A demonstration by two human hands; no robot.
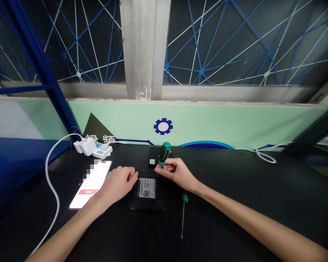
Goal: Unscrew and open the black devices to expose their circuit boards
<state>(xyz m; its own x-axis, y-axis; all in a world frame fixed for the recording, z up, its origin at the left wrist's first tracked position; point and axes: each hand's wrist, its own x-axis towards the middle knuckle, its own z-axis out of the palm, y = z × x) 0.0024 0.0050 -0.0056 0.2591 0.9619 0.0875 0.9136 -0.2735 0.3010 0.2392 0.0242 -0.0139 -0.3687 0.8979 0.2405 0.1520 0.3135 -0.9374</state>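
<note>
My right hand (177,173) is closed round the lower end of a green and black screwdriver (164,153), which stands nearly upright at the far edge of a flat black device (147,193) with a white label. My left hand (118,182) rests with curled fingers against the device's left edge; whether it holds anything is hidden. A small black box (153,157) lies just behind the screwdriver.
A lit phone (91,183) lies left of my left hand. Behind it sit a white power strip (101,151) and a white charger (84,146) with a cable (50,182) looping left. A second thin screwdriver (183,214) lies near my right wrist.
</note>
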